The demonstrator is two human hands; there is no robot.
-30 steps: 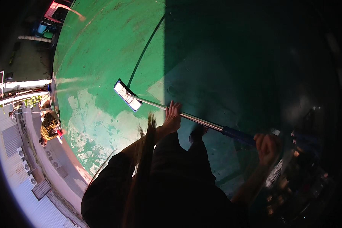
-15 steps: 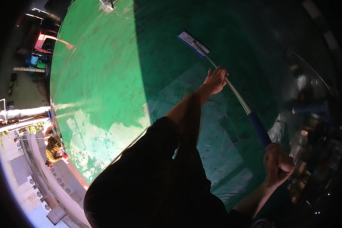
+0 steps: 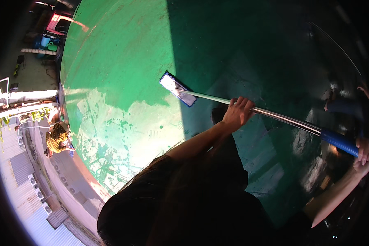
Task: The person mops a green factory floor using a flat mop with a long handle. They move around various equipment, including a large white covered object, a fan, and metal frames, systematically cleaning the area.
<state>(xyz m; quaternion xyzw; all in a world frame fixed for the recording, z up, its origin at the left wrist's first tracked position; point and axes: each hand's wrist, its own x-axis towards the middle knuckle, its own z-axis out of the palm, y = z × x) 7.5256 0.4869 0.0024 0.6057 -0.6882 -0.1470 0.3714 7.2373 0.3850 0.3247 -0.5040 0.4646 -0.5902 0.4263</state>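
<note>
A flat mop lies across the green floor (image 3: 123, 49), its blue-edged rectangular head (image 3: 188, 98) straddling the line between sunlight and shadow. From the head, a silvery pole (image 3: 289, 119) runs to the right and toward me, ending in a blue grip (image 3: 338, 141). My left hand (image 3: 239, 112) is closed round the metal pole partway along. Out at the far right, my right hand (image 3: 363, 157) is closed round the end of the blue grip. Dark clothing hides part of the floor below my arms.
A pale, wet-looking patch (image 3: 115, 143) with dark spots spreads over the sunlit floor. Beyond the floor's left edge are a person in a yellow patterned top (image 3: 57, 139), a red chair (image 3: 60, 22) and a green bucket (image 3: 52, 47). Shadowed, blurred objects fill the right side.
The mop head has moved left and nearer, from the shadow onto the sunlight's edge. My right hand has swung right and slightly up, so the pole lies flatter across the view.
</note>
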